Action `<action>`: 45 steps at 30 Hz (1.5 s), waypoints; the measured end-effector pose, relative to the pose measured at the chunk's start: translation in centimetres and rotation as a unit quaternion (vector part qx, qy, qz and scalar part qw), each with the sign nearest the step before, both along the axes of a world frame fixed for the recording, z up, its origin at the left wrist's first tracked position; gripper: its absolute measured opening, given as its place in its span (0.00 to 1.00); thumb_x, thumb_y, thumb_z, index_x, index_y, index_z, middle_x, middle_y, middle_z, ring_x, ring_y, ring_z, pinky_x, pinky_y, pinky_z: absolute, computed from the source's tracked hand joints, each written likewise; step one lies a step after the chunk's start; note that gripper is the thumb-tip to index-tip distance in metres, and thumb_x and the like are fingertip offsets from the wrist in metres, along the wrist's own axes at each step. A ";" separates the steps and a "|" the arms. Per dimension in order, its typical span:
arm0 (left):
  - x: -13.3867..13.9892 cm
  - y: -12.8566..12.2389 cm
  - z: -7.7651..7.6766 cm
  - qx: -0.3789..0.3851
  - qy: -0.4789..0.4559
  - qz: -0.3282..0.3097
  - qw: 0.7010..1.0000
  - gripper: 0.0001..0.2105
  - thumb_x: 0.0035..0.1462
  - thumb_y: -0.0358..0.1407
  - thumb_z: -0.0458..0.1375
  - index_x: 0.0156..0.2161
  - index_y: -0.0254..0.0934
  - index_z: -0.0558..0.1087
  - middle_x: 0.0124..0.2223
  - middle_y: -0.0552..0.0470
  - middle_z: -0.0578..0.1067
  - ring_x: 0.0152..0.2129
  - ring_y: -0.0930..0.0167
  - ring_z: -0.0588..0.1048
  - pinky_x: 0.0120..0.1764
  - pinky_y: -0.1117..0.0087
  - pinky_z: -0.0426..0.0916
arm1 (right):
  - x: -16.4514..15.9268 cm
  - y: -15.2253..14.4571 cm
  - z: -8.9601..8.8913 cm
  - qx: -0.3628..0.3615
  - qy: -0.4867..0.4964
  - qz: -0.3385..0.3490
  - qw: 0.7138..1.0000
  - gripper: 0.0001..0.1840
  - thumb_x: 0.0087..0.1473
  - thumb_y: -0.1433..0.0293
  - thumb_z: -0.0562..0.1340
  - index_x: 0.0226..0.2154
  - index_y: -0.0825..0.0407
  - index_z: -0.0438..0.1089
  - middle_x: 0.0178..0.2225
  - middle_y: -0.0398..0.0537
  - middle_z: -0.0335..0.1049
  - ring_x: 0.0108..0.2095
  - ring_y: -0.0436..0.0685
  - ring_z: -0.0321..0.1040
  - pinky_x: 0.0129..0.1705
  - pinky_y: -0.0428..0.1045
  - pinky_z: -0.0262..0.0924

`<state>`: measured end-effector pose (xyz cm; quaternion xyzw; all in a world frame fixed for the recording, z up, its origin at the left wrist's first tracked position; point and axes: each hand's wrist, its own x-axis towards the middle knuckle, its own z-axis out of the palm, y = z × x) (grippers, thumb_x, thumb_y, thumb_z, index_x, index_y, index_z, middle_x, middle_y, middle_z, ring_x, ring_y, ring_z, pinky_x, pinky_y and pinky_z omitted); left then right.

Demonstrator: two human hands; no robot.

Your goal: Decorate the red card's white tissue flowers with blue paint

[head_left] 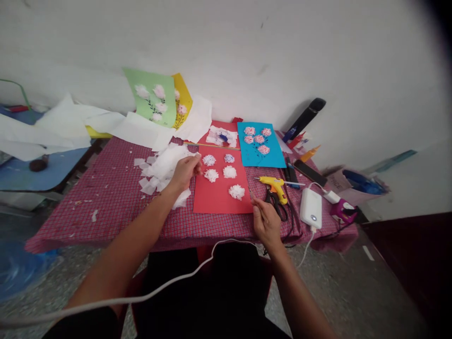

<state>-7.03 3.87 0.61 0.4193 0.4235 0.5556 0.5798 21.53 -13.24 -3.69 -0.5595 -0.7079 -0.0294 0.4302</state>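
Note:
A red sheet of paper (221,200) lies in front of me with several crumpled white paper flowers (236,191) on it, the upper ones specked blue-purple. My left hand (186,173) hovers at the sheet's left edge, its fingers pinched together; what they hold, if anything, I cannot make out. Under and beside that wrist is a pile of white tissue pieces (164,162). At the sheet's lower right corner, my right hand (267,223) is closed around a thin brown stick-like tool (260,209), its tip pointing toward the lowest flower.
Right of the sheet lie a yellow glue gun (273,182), black scissors (277,207), markers and a white power bank (311,207) with cables. Behind are a blue flower card (261,157) and a stained tissue (215,135). A green flower card (141,77) leans on the wall.

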 end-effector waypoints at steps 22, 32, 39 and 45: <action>0.0 0.0 -0.1 -0.027 -0.007 -0.005 1.000 0.21 0.58 0.53 0.66 0.27 0.39 0.68 0.18 0.64 0.51 0.13 0.80 0.49 0.18 0.74 0.46 | 0.4 -0.6 0.6 -0.024 0.011 0.023 0.999 0.16 0.66 0.72 0.59 0.54 0.46 0.73 0.44 0.51 0.80 0.44 0.62 0.78 0.47 0.61 0.72; 0.0 -0.2 0.0 -0.021 0.022 0.003 1.000 0.13 0.55 0.46 0.68 0.31 0.38 0.75 0.20 0.62 0.56 0.15 0.79 0.53 0.19 0.73 0.50 | 0.2 -0.8 0.8 -0.018 0.019 0.027 0.999 0.17 0.64 0.74 0.61 0.53 0.46 0.73 0.42 0.50 0.80 0.42 0.62 0.77 0.46 0.60 0.72; -0.3 0.1 -0.3 -0.007 0.013 0.025 1.000 0.12 0.53 0.42 0.69 0.31 0.38 0.73 0.20 0.62 0.59 0.15 0.80 0.54 0.19 0.75 0.52 | 0.2 -0.8 0.7 -0.015 0.024 0.029 0.999 0.15 0.65 0.74 0.60 0.52 0.46 0.74 0.42 0.50 0.80 0.41 0.61 0.78 0.46 0.59 0.72; -0.3 0.1 0.4 -0.008 -0.038 0.022 0.999 0.26 0.57 0.51 0.67 0.23 0.39 0.59 0.19 0.62 0.55 0.13 0.80 0.53 0.17 0.74 0.51 | 0.3 -0.7 0.9 -0.013 0.040 0.036 0.998 0.16 0.65 0.75 0.60 0.53 0.47 0.74 0.43 0.51 0.80 0.41 0.60 0.78 0.46 0.58 0.72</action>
